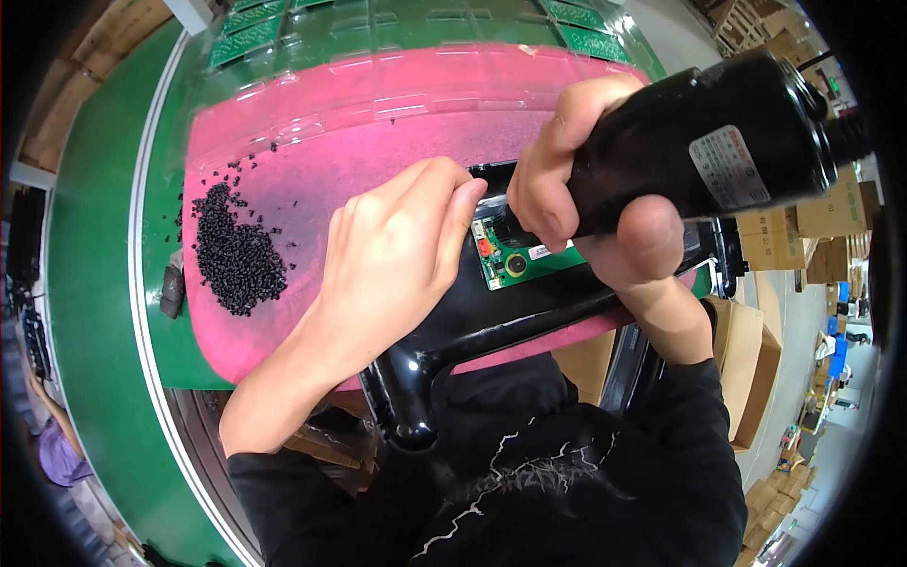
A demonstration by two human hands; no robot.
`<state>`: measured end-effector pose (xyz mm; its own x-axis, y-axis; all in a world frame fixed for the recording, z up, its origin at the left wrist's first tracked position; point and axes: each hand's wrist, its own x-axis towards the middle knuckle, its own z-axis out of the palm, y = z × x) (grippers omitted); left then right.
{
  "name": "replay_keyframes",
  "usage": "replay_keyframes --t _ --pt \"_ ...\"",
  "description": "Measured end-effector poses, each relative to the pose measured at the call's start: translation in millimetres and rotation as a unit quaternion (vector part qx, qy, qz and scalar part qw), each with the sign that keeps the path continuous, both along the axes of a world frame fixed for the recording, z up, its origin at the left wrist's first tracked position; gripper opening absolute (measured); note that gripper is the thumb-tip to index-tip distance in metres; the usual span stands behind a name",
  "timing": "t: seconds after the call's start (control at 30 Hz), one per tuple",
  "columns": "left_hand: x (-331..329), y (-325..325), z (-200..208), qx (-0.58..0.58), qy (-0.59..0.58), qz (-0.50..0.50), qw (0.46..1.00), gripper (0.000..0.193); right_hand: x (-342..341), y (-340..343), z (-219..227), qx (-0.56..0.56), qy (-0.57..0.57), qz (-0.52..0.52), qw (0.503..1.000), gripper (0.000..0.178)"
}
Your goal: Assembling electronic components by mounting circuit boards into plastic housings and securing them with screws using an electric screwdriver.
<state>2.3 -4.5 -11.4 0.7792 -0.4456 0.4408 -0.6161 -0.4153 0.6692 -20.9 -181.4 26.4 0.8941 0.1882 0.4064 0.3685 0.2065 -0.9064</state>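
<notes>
Head-worn fisheye, single view, looking steeply down.
Close over pink mat [283, 161] on green conveyor [94, 312]; forearms enter from lower edge; straight edges bow at rim; corners black.

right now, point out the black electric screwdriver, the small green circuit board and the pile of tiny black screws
black electric screwdriver [704, 156], head view, barrel middle
small green circuit board [518, 262], head view, centre
pile of tiny black screws [236, 255], head view, pile middle

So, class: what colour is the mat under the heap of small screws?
Pink: the mat under the black screws, in the head view.
</notes>
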Motion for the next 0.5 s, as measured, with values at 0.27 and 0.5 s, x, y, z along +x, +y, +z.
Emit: replay_keyframes --t 0.27,0.5 --pt "-1.4 4.2 -1.9 0.017 0.047 -0.047 0.998 0.012 -5.0 -10.3 0.8 -0.013 -0.019 0.010 1.000 0.065" --pt "0.0 4.1 -3.0 0.053 0.052 -0.121 0.990 0.016 -18.3 -20.0 18.2 0.110 -0.130 0.030 0.985 0.063"
